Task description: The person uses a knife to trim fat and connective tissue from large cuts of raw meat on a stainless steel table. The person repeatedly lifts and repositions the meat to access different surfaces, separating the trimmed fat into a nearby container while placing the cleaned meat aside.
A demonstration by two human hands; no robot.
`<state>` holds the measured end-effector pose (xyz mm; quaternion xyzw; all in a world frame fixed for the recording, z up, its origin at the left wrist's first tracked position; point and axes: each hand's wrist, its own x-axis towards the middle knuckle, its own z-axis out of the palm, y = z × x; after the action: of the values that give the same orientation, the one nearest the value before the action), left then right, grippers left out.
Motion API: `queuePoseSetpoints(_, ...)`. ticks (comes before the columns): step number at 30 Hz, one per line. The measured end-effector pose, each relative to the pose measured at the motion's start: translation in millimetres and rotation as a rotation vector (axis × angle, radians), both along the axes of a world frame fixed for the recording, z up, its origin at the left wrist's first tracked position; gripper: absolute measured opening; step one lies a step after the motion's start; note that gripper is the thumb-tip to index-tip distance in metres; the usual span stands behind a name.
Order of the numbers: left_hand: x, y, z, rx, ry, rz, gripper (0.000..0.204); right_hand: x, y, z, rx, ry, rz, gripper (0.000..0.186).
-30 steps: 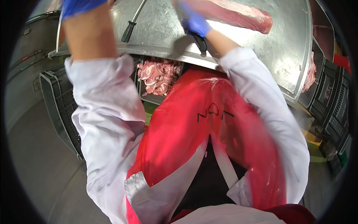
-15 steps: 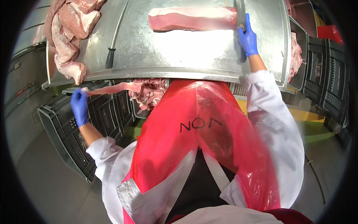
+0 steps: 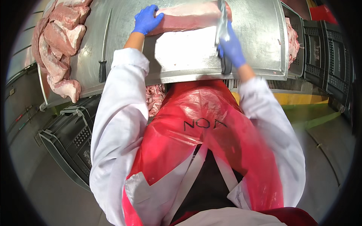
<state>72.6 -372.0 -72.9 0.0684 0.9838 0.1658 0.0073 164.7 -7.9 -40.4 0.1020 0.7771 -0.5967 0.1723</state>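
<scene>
Across the steel table lies a long slab of pale pink meat (image 3: pixel 184 22) with a whitish upper side. My left hand (image 3: pixel 147 20), in a blue glove, rests on the slab's left end, thumb spread away from the other fingers. At the opposite end, my right hand (image 3: pixel 232 49), gloved in blue too, is closed round a knife (image 3: pixel 223 22). The knife's blade points away from me and passes over the slab near its right end; motion blurs it, so I cannot tell whether it touches the meat.
Large meat pieces (image 3: pixel 62 41) are heaped along the left of the steel table (image 3: pixel 124 34). A sharpening steel (image 3: pixel 104 49) with a black handle lies beside them. Meat scraps (image 3: pixel 154 98) sit below the near edge. Dark crates (image 3: pixel 69 132) stand at left, others (image 3: pixel 328 56) at right.
My left hand has moved from the lower left up onto the slab; the meat strip it held is out of sight. My right hand has shifted leftward, bringing the knife over the slab's right end.
</scene>
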Motion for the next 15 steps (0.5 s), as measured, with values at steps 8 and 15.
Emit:
queuePoseSetpoints(8, 53, 37, 5, 0.102, -0.042, -0.088, 0.042, -33, 15, -20, -0.245, -0.121, 0.022, 0.073)
queuePoseSetpoints(15, 62, 124, 64, 0.01, -0.044, 0.043, 0.042, 81, 138, 35, -0.156, -0.209, 0.183, 0.074)
